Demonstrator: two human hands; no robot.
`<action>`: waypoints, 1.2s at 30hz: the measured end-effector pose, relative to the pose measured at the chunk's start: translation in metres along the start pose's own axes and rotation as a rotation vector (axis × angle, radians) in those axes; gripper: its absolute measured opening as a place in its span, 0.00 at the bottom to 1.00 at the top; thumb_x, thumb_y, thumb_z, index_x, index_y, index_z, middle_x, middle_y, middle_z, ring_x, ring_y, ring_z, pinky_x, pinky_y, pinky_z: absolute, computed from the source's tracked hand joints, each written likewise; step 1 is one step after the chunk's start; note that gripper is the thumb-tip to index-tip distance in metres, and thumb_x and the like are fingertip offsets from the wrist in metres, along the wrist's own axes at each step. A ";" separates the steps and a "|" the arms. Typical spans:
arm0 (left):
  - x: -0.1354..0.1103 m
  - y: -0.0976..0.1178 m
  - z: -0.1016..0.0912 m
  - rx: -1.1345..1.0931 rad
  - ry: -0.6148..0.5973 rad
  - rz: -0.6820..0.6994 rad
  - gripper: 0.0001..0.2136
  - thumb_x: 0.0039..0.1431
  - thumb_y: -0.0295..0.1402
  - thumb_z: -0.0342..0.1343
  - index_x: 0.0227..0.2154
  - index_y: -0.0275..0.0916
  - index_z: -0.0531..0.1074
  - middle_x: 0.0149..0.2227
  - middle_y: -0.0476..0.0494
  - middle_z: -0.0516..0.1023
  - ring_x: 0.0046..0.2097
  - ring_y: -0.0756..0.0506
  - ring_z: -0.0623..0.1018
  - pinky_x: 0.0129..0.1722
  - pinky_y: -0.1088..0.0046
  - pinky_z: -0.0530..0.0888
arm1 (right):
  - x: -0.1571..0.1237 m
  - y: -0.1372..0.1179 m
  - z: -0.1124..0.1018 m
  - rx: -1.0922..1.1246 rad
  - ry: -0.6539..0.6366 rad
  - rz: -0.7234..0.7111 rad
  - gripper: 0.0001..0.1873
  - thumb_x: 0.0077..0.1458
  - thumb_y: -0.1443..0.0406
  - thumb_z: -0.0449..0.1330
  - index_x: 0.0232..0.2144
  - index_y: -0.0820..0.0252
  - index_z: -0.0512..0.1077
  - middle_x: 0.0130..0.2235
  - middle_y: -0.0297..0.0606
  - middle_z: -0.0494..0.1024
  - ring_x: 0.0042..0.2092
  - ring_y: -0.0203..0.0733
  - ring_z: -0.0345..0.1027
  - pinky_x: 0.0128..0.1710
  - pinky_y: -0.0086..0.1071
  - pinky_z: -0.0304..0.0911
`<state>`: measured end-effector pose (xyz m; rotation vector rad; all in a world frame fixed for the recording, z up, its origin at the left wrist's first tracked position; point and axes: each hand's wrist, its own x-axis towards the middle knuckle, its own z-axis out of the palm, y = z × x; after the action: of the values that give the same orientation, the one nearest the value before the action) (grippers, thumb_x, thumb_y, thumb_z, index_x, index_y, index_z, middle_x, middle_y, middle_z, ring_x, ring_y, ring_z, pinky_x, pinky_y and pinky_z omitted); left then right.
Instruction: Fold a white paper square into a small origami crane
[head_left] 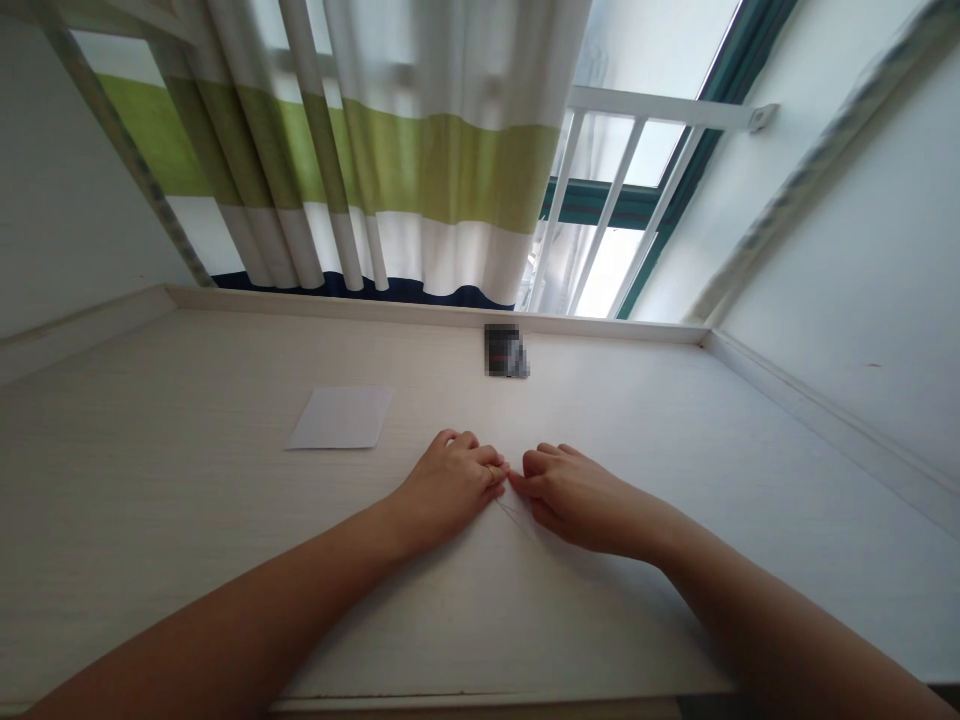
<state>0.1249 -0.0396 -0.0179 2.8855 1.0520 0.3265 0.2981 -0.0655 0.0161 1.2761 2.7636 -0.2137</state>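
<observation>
Fingers bunched narrowly, a person's left hand [456,487] and right hand [574,497] worked apparently part-finished paper [516,512], exact hold unclear; a white sheet [339,418] lay flat, unfolded.

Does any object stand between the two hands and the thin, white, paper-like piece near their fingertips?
Nothing visible does. The left hand and right hand appear to touch the piece directly, though they hide part of it. The dark, pixelated object and the flat, white, four-sided sheet lie apart, farther forward.
</observation>
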 end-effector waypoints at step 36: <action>-0.003 -0.009 0.002 -0.253 0.088 -0.238 0.18 0.47 0.45 0.53 0.38 0.39 0.70 0.36 0.44 0.71 0.40 0.44 0.68 0.41 0.67 0.64 | 0.009 0.007 0.010 -0.019 0.094 0.002 0.11 0.55 0.69 0.49 0.27 0.62 0.70 0.26 0.38 0.70 0.29 0.35 0.60 0.30 0.28 0.52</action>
<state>0.1175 -0.0351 -0.0213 2.5138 1.2521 0.5334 0.2981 -0.0556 0.0046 1.3170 2.8347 -0.1311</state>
